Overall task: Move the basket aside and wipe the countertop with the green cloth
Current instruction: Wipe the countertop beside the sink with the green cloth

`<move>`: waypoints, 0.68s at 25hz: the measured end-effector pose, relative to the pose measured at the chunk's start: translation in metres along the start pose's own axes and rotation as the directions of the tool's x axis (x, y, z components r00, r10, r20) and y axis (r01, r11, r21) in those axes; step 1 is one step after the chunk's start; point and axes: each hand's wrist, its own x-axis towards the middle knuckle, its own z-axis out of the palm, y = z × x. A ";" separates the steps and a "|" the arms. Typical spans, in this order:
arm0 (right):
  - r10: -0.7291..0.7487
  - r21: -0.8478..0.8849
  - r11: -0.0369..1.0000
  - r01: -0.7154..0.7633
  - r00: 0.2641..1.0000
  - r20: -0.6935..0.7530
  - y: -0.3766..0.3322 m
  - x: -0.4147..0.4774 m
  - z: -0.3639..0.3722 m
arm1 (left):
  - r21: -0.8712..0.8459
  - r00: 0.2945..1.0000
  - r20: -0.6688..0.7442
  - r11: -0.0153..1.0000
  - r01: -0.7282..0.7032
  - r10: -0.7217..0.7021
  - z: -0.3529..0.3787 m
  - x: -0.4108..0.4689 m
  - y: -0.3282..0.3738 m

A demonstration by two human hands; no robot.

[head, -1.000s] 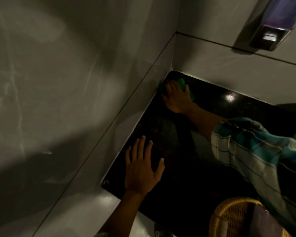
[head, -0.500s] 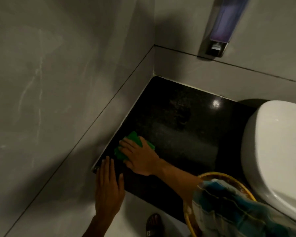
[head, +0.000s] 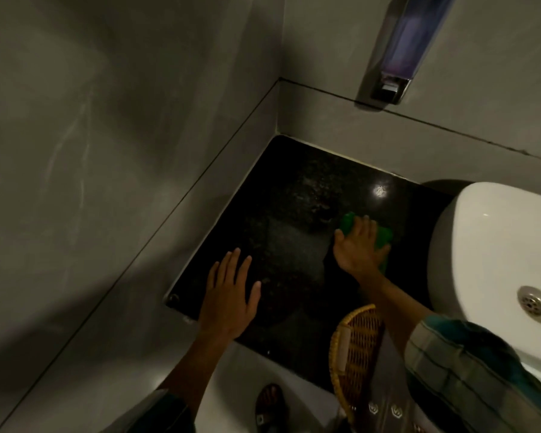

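The right hand presses flat on the green cloth, fingers straight and slightly apart, toward the right side of the counter. The left hand lies flat near the front-left corner with its fingers spread. Bare dark counter runs back to the corner of the walls, while the sink stands just right of the cloth and the basket sits at the front edge under the right forearm.

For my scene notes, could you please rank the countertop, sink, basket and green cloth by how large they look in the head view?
countertop
sink, partly out of frame
basket, partly hidden, nearer the camera
green cloth, mostly under the right hand
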 end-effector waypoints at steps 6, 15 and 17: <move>-0.276 0.074 0.961 0.267 0.903 0.331 -0.076 -0.109 0.042 | -0.222 0.988 -0.014 0.964 0.145 -0.152 -0.017 0.011 0.014; -0.332 0.673 0.717 -0.181 0.760 0.559 -0.006 -0.085 -0.026 | -0.642 0.866 0.410 0.583 0.498 -0.288 -0.044 0.036 0.076; -0.371 0.744 0.649 -0.158 0.788 0.491 0.004 -0.092 -0.037 | -0.717 0.895 0.370 0.536 0.446 -0.250 -0.060 0.034 0.093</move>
